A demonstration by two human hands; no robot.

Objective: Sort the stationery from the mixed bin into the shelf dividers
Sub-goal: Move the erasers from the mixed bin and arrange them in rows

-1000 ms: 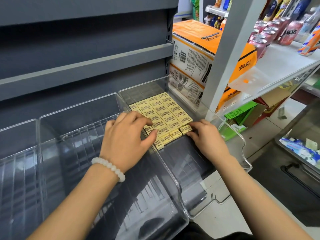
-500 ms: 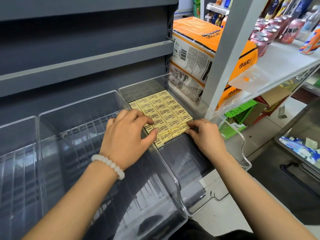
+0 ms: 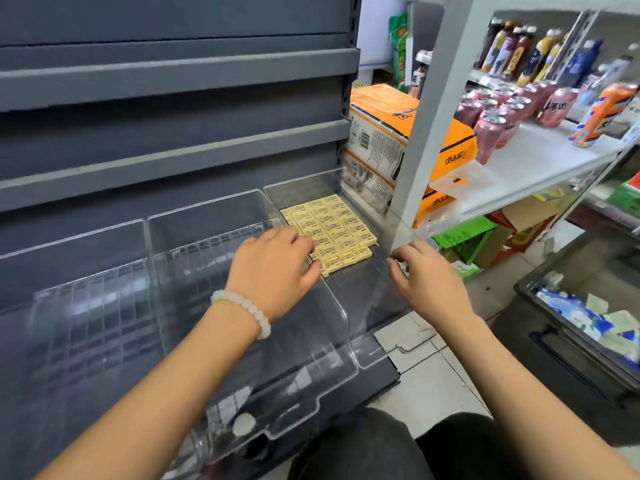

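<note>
Several small yellow erasers (image 3: 330, 226) lie in neat rows at the back of the rightmost clear shelf divider (image 3: 367, 306). My left hand (image 3: 273, 268), with a white bead bracelet on its wrist, rests over the wall between two dividers, its fingertips on the left side of the erasers. My right hand (image 3: 424, 277) hovers at the divider's right wall, fingers loosely curled, holding nothing and apart from the erasers. The mixed bin (image 3: 585, 327), a dark crate with blue and white packets, stands on the floor at the right.
Two more clear dividers (image 3: 207, 271) stand to the left on the grey shelf. Orange boxes (image 3: 408, 133) are stacked just behind the right divider. A white shelf post (image 3: 440, 98) and a shelf of cans and bottles (image 3: 512, 112) lie to the right.
My right hand has pulled back from the front row of erasers to the divider's right wall. The left hand stays on the erasers. The view has tilted and moved back.
</note>
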